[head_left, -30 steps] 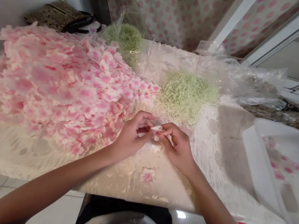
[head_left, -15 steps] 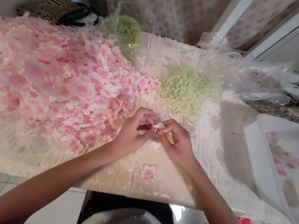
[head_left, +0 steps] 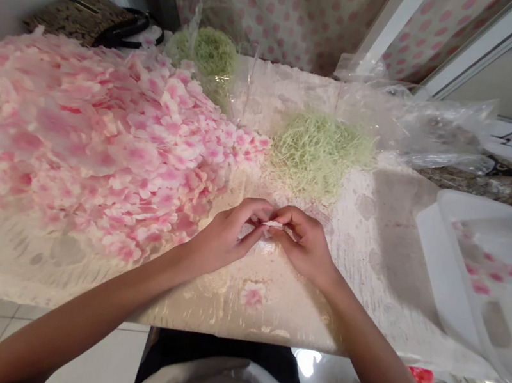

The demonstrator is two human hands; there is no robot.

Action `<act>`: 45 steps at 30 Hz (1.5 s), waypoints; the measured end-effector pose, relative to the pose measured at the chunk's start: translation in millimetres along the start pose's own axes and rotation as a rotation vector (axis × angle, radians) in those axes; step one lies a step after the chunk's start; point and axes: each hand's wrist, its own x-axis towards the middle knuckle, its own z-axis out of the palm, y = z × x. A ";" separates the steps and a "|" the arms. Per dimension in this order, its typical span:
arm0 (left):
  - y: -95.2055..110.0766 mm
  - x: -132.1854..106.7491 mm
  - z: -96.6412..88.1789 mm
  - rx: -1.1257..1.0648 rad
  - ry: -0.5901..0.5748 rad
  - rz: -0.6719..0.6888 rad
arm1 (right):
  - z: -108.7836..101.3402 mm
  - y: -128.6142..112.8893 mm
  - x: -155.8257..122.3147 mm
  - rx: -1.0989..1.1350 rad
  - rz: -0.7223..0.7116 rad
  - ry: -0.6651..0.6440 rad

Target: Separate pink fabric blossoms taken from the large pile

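Observation:
Over the middle of the table, my left hand (head_left: 232, 232) and my right hand (head_left: 305, 243) meet, pinching a small pale artificial flower (head_left: 273, 224) between their fingertips. It is seen nearly edge-on, and the fingers cover part of it. Close below, a single pink-and-white artificial flower (head_left: 252, 294) lies face up on the tablecloth. To the left of my hands spreads a large heap of pink artificial petals (head_left: 114, 130). Just beyond my fingers sits a loose pile of thin light-green strands (head_left: 318, 153).
A white plastic tub (head_left: 434, 262) with several pink flowers in it stands at the right. Clear plastic bags (head_left: 421, 127) lie along the back right. Behind the petal heap are a bagged green bundle (head_left: 214, 55) and a patterned handbag (head_left: 77, 14). The table's front edge (head_left: 234, 330) runs before my body.
My fingertips have closed in and come slightly nearer to me. The held flower has turned from a tilted view to almost edge-on. The flower on the cloth stays put.

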 end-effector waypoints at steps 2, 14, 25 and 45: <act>5.9 1.1 -4.7 -0.032 0.010 -0.047 | -6.0 -1.1 -0.7 0.021 -0.018 -0.009; -2.7 80.1 18.1 0.684 -0.199 0.206 | -59.5 24.2 13.7 0.223 -0.081 0.597; -14.4 77.4 36.2 0.649 -0.266 0.162 | -56.3 16.6 12.7 0.163 -0.094 0.535; 4.1 31.2 -19.8 0.167 -0.232 -0.009 | -40.3 -6.6 -0.9 0.316 -0.125 -0.186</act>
